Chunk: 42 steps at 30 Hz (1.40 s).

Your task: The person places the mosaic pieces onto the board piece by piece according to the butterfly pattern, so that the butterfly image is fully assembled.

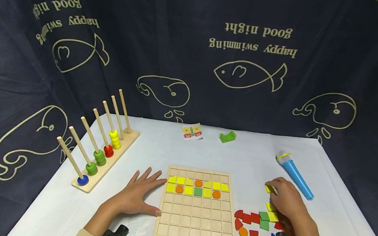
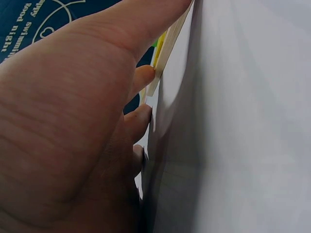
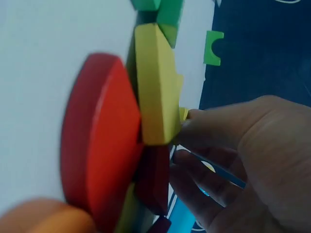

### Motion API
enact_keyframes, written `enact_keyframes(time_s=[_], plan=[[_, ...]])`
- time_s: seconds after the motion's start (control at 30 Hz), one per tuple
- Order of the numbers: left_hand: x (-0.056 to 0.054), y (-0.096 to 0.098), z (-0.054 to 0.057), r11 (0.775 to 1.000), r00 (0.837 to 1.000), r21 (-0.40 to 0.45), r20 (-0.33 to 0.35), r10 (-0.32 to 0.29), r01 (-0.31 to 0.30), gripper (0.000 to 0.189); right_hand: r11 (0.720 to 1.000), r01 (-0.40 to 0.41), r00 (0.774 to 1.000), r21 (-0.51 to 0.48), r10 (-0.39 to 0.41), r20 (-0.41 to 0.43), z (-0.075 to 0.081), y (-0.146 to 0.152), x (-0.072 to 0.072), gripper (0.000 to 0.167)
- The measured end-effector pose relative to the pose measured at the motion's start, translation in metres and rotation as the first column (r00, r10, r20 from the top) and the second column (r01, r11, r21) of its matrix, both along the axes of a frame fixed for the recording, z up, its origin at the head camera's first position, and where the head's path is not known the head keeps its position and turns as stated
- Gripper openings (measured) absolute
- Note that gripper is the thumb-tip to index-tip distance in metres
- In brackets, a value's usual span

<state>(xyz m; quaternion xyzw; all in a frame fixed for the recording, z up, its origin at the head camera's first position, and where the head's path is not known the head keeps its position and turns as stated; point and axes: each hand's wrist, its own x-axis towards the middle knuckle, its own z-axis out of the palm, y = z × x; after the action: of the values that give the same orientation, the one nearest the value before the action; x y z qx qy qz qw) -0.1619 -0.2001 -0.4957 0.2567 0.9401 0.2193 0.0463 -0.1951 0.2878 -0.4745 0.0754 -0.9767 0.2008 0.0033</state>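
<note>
A wooden grid board (image 1: 186,222) lies flat on the white table, its second and third rows holding yellow, orange and green pieces. My left hand (image 1: 134,192) is spread beside the board, with thumb and index fingertip at its left edge. On the right, my right hand (image 1: 290,201) pinches a small yellow piece (image 1: 268,189) between thumb and fingers, above the table. Loose red pieces (image 1: 246,218), green pieces (image 1: 264,224) and yellow pieces (image 1: 273,216) lie between that hand and the board. The right wrist view shows a red piece (image 3: 99,131) and a yellow piece (image 3: 155,87) up close.
A wooden bead rack (image 1: 105,162) with upright pegs and coloured beads stands at the left. At the back are a butterfly picture card (image 1: 192,131) and a notched green block (image 1: 227,137). A blue toy microphone (image 1: 296,177) lies beyond my right hand. A dark curtain (image 1: 185,50) hangs behind.
</note>
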Motion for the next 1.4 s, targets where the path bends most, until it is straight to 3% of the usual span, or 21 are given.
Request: enact_keyframes(time_s=[0.5, 0.87, 1.1, 1.4], plan=[[0.0, 0.001, 0.001, 1.0, 1.0, 0.0, -0.006, 0.002, -0.002, 0.102, 1.0, -0.002, 1.0, -0.006, 0.003, 0.029, 0.004, -0.004, 0.004, 0.038], [0.0, 0.001, 0.001, 1.0, 1.0, -0.005, -0.004, 0.005, -0.005, 0.101, 0.999, -0.046, 0.999, -0.021, 0.046, 0.017, 0.011, -0.038, 0.008, 0.041], [0.0, 0.001, 0.001, 1.0, 1.0, -0.01, -0.003, 0.003, -0.003, 0.102, 0.99, -0.137, 0.99, -0.034, 0.136, -0.029, 0.015, -0.061, 0.014, 0.035], [-0.001, 0.001, -0.001, 1.0, 1.0, -0.019, -0.014, -0.001, 0.0, 0.103, 0.98, -0.191, 0.981, -0.055, 0.19, -0.03, 0.016, -0.089, 0.021, 0.033]])
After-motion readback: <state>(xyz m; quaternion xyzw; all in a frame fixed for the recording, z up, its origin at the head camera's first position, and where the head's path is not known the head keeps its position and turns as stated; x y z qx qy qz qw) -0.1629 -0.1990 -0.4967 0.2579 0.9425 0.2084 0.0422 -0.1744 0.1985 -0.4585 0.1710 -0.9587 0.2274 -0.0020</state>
